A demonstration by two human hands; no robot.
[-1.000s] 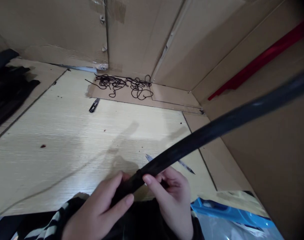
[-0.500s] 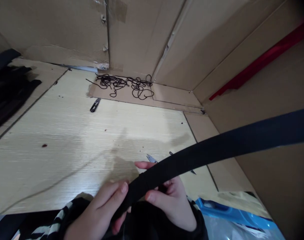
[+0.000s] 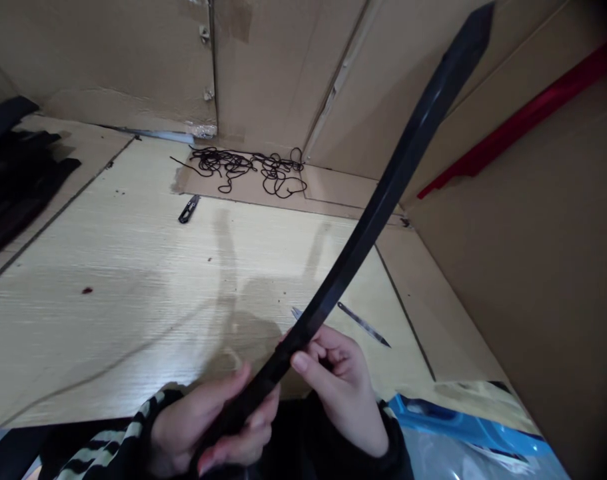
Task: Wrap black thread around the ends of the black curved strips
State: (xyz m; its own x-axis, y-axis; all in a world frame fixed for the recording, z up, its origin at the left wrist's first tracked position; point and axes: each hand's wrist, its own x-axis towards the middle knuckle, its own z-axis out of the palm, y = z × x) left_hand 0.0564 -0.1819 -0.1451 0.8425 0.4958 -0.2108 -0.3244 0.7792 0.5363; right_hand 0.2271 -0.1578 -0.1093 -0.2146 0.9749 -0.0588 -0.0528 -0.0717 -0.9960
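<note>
A long, black, curved strip (image 3: 378, 207) with an angled tip slants up from my lap toward the upper right. My left hand (image 3: 188, 420) is wrapped loosely round its lower part, thumb on the near side and fingers beneath. Farther up, my right hand (image 3: 346, 390) pinches the strip between thumb and fingers; some fingertips are hidden behind it. A small ridge or band crosses the strip between the hands. Just past the right hand, a metal blade tip (image 3: 296, 313) shows from behind the strip. A thin pointed tool (image 3: 364, 325) lies on the table right of that hand.
Tangled dark cord (image 3: 228, 163) lies at the table's back, with a small black tool (image 3: 188, 209) before it. Black strips (image 3: 23, 173) are piled at left. Cardboard walls (image 3: 283, 67) enclose the back and right. A blue plastic item (image 3: 448, 420) sits lower right.
The strip has swung upward and turned edge-on, its tip coming into view at the upper right. My left hand has slid lower and loosened. The pointed tool is now uncovered.
</note>
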